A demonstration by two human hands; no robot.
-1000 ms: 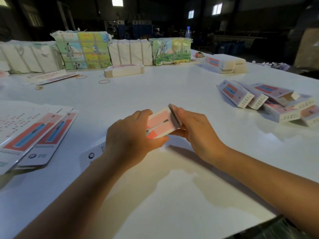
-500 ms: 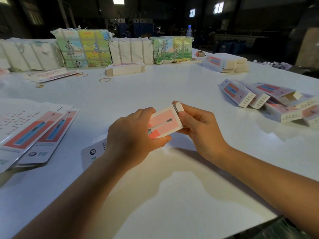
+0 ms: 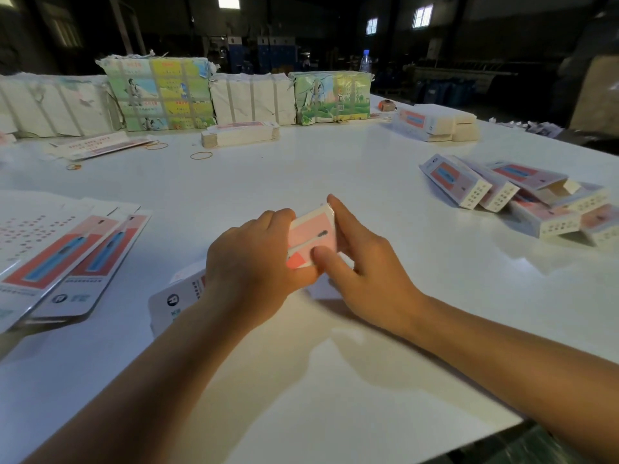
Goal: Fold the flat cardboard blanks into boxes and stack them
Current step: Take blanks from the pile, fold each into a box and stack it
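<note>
Box (image 3: 313,237), pink-printed, half-folded, held low over white table (image 3: 335,169), centre. Left hand (image 3: 251,266) curled round its near end, fingers wrapped over the top edge. Right hand (image 3: 365,262) at far end: index finger straight along end flap, thumb pressing the pink face. Half a second back, end flap stood open; now pressed in flush. Folded boxes (image 3: 516,195) piled well right, flat blanks (image 3: 67,259) left
</note>
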